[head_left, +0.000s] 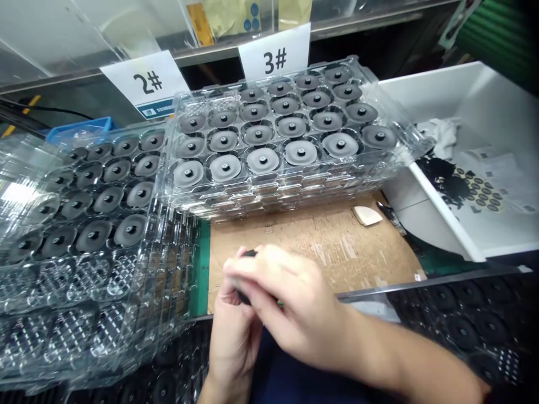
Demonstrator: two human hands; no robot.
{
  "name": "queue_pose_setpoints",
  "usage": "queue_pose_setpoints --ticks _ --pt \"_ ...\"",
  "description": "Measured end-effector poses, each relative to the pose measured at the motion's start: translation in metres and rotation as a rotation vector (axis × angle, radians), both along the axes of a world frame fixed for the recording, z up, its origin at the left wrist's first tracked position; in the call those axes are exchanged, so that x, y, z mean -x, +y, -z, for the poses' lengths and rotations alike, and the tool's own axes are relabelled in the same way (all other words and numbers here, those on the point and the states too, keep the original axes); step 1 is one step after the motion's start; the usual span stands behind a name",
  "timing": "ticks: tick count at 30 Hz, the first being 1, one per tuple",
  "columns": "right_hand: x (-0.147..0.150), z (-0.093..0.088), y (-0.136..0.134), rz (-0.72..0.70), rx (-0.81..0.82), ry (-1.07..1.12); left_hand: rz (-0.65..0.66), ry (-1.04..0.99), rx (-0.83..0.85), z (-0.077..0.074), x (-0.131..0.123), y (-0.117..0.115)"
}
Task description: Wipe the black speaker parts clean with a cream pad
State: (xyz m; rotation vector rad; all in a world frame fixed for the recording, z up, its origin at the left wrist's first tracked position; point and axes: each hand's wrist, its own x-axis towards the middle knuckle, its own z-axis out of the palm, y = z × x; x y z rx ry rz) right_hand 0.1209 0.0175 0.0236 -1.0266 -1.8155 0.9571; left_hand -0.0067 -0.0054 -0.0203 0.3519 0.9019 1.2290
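Observation:
My left hand [233, 328] is closed around a black part [243, 295], of which only small pieces show between the fingers. It looks like one of the black round discs in the trays, though most of it is covered. Over it, my right hand [290, 286] is closed with its fingers pressed on the same part, slightly blurred. Both hands are above the front of a worn brown board [320, 258]. Behind them, a stack of clear plastic trays [269, 182] carries rows of black discs [263, 160] with small raised centres.
More stacked clear trays [138, 280] with discs stand at the left. A white bin [446, 216] at the right holds scraps and black stickers. An off-white wedge-shaped pad [367, 215] lies on the board. Paper signs "2#" [145, 84] and "3#" [275, 56] hang behind.

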Motion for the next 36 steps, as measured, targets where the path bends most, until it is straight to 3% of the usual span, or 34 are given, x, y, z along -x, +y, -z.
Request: queue_pose_setpoints --ticks 3,5,8,12,16,20,24,28,31,34,36 --pt "-0.014 0.001 -0.006 -0.128 0.14 -0.055 0.031 -0.008 0.032 -0.004 0.001 0.001" --pt "-0.024 0.002 -0.009 -0.058 0.192 -0.15 0.016 -0.016 0.022 -0.004 -0.001 0.002" --pt "-0.031 0.0 -0.011 0.055 0.145 -0.236 0.002 -0.03 -0.003 -0.001 -0.004 0.003" --pt "-0.029 -0.004 -0.008 -0.1 0.192 -0.183 0.023 -0.051 0.022 0.002 -0.004 0.001" --pt "-0.025 -0.002 -0.006 0.0 0.184 -0.219 -0.046 -0.026 -0.002 0.002 -0.001 0.001" --pt "-0.025 0.0 -0.006 -0.126 0.21 -0.151 -0.032 -0.017 0.053 0.003 -0.001 0.001" --pt "-0.027 0.0 -0.004 -0.019 0.212 -0.21 -0.071 -0.026 0.019 0.006 -0.002 0.001" --pt "-0.026 0.0 0.001 -0.109 0.24 -0.156 -0.033 -0.038 0.024 0.009 -0.002 0.0" --pt "-0.03 0.016 0.008 0.007 0.317 -0.136 -0.089 -0.022 -0.006 0.01 0.0 0.001" --pt "-0.037 0.047 0.007 0.213 0.41 -0.187 -0.131 -0.021 0.022 0.011 0.003 0.001" --pt "-0.04 0.071 -0.003 0.256 0.454 -0.228 -0.136 -0.031 0.032 0.012 0.004 0.001"
